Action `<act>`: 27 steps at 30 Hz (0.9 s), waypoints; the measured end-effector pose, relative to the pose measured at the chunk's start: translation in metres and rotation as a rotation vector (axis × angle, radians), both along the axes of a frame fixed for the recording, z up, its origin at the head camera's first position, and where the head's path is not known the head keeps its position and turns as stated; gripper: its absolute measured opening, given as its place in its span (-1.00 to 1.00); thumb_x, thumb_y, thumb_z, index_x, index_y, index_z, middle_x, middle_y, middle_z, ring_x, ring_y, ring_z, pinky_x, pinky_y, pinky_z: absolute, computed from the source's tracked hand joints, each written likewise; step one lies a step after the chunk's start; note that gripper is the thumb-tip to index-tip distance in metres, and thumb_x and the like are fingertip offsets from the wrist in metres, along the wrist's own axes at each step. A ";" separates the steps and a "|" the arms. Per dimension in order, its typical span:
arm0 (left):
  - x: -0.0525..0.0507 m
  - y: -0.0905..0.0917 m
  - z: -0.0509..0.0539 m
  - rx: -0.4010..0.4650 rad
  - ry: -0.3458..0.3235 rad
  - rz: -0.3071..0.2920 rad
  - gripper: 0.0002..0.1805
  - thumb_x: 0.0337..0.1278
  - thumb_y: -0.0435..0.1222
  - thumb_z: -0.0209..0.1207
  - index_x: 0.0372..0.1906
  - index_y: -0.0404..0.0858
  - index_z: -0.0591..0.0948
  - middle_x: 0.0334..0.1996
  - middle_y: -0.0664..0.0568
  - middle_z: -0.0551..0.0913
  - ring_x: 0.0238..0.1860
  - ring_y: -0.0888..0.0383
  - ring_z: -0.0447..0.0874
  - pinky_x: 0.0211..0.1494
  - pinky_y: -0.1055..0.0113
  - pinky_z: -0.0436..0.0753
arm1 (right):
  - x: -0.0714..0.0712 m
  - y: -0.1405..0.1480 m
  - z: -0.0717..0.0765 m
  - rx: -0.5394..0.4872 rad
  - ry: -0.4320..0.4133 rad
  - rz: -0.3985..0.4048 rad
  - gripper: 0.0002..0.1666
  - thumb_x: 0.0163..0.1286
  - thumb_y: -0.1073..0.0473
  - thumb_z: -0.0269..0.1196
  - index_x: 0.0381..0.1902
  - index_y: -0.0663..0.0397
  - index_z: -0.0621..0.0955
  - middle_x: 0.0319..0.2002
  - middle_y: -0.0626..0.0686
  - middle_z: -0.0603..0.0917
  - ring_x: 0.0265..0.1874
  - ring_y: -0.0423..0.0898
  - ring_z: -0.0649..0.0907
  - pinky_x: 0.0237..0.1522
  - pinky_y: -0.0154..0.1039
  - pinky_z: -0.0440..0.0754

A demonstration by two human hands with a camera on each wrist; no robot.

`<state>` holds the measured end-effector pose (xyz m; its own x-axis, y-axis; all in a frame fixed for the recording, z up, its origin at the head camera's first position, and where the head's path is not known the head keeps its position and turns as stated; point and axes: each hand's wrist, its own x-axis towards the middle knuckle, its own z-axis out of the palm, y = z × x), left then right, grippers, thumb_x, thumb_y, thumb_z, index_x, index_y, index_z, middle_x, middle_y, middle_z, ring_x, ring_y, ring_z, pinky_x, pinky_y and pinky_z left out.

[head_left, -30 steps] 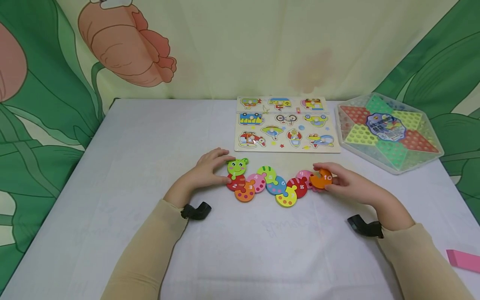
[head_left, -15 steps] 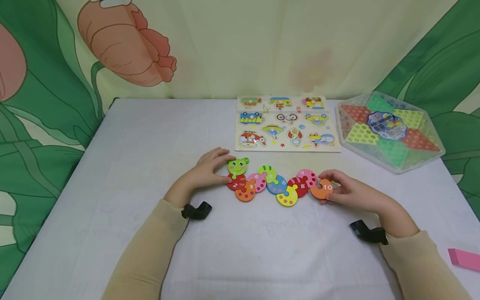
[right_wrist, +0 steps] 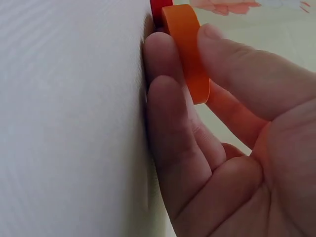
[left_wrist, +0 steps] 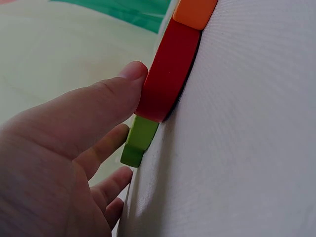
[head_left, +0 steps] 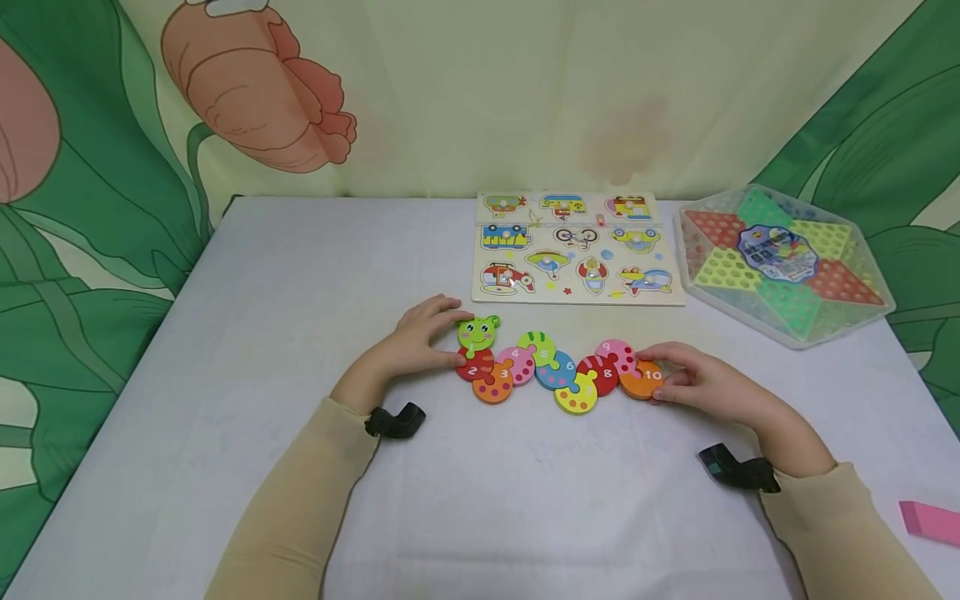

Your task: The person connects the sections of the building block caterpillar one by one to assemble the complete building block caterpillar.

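Note:
In the head view a numbered caterpillar puzzle [head_left: 556, 370] lies in a wavy row on the white table. My left hand [head_left: 408, 340] steadies its left end: the thumb presses the edge of red piece 2 [left_wrist: 170, 74], and the index finger touches the smiling green head piece [head_left: 477, 335]. At the other end my right hand [head_left: 708, 379] pinches orange piece 10 [right_wrist: 189, 52] between thumb and fingers. That piece meets pink piece 9 [head_left: 617, 353], whose tab covers its notch. In the right wrist view piece 10 is tilted slightly off the table, with fingertips underneath.
Behind the caterpillar lies a vehicle peg puzzle board [head_left: 577, 250]. Right of it is a hexagonal clear box [head_left: 701, 287] with a coloured star board. A pink block [head_left: 930, 522] sits at the right edge. Printed curtain [head_left: 480, 100] hangs behind the table.
My right hand has brought orange piece 10 down from above pink piece 9, turned it and moved it left against piece 9's tab. The left hand has stayed at the head end.

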<state>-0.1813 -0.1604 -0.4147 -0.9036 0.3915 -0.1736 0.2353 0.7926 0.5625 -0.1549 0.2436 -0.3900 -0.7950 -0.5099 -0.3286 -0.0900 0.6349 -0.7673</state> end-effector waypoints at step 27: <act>-0.001 0.001 0.003 0.056 -0.029 0.022 -0.28 -0.04 0.00 0.20 0.30 0.06 0.26 0.35 0.06 0.15 0.41 0.02 -0.09 0.40 -0.08 -0.02 | -0.004 0.000 -0.002 0.037 0.128 -0.028 -0.46 0.24 0.14 0.20 0.17 0.13 0.38 -0.12 0.13 0.44 -0.58 -0.14 0.39 -0.53 -0.38 0.39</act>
